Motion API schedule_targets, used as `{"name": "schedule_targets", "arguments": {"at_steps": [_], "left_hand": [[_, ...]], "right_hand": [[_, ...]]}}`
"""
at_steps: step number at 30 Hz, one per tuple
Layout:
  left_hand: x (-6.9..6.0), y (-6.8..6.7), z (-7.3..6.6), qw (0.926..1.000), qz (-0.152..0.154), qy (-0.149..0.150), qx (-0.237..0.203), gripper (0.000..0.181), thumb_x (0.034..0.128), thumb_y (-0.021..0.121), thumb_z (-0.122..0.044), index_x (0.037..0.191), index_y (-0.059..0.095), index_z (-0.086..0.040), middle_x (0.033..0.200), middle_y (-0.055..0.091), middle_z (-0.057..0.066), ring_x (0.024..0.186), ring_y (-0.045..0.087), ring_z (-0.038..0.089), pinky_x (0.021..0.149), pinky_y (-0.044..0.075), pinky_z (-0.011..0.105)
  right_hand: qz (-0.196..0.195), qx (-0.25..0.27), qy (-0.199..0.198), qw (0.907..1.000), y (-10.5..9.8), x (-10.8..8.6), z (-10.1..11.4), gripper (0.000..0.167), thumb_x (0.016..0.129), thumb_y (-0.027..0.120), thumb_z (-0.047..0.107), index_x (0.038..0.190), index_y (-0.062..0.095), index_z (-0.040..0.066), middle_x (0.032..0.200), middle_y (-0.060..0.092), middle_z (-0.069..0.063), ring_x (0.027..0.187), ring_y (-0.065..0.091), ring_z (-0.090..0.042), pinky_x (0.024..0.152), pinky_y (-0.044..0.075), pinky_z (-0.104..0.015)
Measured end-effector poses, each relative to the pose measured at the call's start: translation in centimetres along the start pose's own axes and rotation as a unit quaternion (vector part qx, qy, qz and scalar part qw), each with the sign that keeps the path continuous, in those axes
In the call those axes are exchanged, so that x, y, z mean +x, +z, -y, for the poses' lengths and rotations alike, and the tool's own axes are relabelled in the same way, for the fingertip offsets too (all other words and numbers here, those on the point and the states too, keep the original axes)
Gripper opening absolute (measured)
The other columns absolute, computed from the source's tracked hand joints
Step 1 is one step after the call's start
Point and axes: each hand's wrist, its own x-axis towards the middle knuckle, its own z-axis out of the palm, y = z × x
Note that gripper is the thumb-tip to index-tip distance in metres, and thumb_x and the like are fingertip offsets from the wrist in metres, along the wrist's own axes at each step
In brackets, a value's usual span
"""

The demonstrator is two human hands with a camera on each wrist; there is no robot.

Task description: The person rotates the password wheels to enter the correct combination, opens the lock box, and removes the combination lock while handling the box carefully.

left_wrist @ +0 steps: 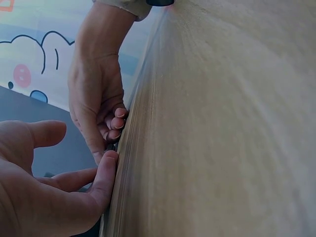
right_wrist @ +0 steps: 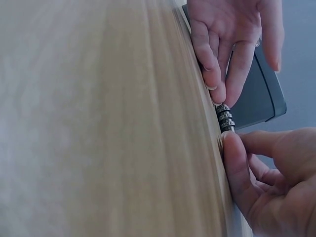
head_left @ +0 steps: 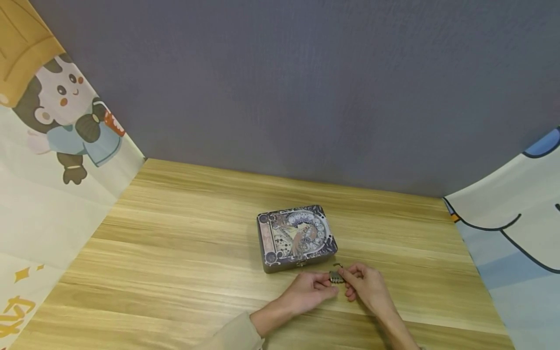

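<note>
A small dark combination padlock [head_left: 336, 277] with several number dials [right_wrist: 225, 116] is held between both hands, just above the wooden table. Its curved shackle [head_left: 338, 265] sticks out on the far side, near the right fingertips. My left hand [head_left: 308, 292] holds the left end with its fingertips, while the thumb stands apart. My right hand [head_left: 368, 288] pinches the right end between thumb and fingers. Just beyond the hands lies a closed box [head_left: 297, 238] with an ornate printed lid and a small metal clasp [head_left: 301, 264] on its near side. Fingers hide much of the padlock.
The wood-grain table [head_left: 175, 233] extends around the box. A grey wall panel [head_left: 280, 97] rises behind it. Printed cartoon sheets [head_left: 39, 204] hang at the left, and another cartoon sheet [head_left: 516, 233] hangs at the right.
</note>
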Motion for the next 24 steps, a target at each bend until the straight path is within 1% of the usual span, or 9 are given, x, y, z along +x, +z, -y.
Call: {"name": "schedule_targets", "arguments": {"at_steps": [6, 9, 14, 19, 24], "left_hand": [[-0.1, -0.1, -0.2, 1.0000, 0.000, 0.001, 0.003, 0.048, 0.0910, 0.074, -0.015, 0.130, 0.063, 0.011, 0.101, 0.070, 0.002, 0.090, 0.065, 0.010, 0.076, 0.056, 0.019], [-0.2, -0.2, -0.2, 1.0000, 0.005, 0.004, 0.007, 0.048, 0.0911, 0.074, -0.016, 0.130, 0.064, 0.011, 0.101, 0.069, 0.001, 0.089, 0.065, 0.009, 0.077, 0.056, 0.019], [-0.3, -0.5, -0.2, 0.9999, 0.014, 0.007, 0.006, 0.047, 0.0913, 0.074, -0.017, 0.129, 0.064, 0.010, 0.101, 0.069, 0.001, 0.090, 0.066, 0.009, 0.077, 0.056, 0.019], [-0.8, -0.9, -0.4, 0.9996, 0.023, 0.013, 0.013, 0.049, 0.0909, 0.074, -0.017, 0.131, 0.064, 0.009, 0.108, 0.072, 0.003, 0.096, 0.068, 0.012, 0.083, 0.057, 0.020], [-1.8, -1.7, -1.2, 0.9982, 0.045, 0.024, 0.032, 0.050, 0.0935, 0.073, -0.021, 0.135, 0.062, 0.004, 0.118, 0.071, 0.007, 0.102, 0.068, 0.011, 0.089, 0.056, 0.020]], "right_hand": [[0.000, 0.010, 0.004, 0.9999, 0.1, 0.2, -0.1, 0.013, 0.096, 0.071, 0.007, 0.089, 0.068, -0.003, 0.066, 0.064, -0.007, 0.053, 0.064, -0.019, 0.050, 0.060, -0.033], [0.001, 0.016, 0.007, 0.9998, 0.1, 0.2, -0.1, 0.013, 0.096, 0.071, 0.008, 0.090, 0.068, -0.004, 0.067, 0.064, -0.008, 0.053, 0.064, -0.019, 0.050, 0.060, -0.033], [0.006, 0.023, 0.000, 0.9997, 0.1, 0.2, -0.2, 0.016, 0.098, 0.069, 0.010, 0.092, 0.067, -0.006, 0.069, 0.064, -0.008, 0.054, 0.065, -0.020, 0.050, 0.060, -0.034], [0.005, 0.022, 0.006, 0.9997, 0.0, 0.0, -0.1, 0.016, 0.098, 0.069, 0.010, 0.092, 0.067, -0.005, 0.070, 0.065, -0.009, 0.055, 0.067, -0.020, 0.052, 0.061, -0.033], [-0.005, 0.022, 0.012, 0.9997, -0.4, -0.2, 0.3, 0.019, 0.100, 0.068, 0.013, 0.093, 0.066, -0.004, 0.072, 0.066, -0.010, 0.057, 0.067, -0.020, 0.054, 0.061, -0.033]]}}
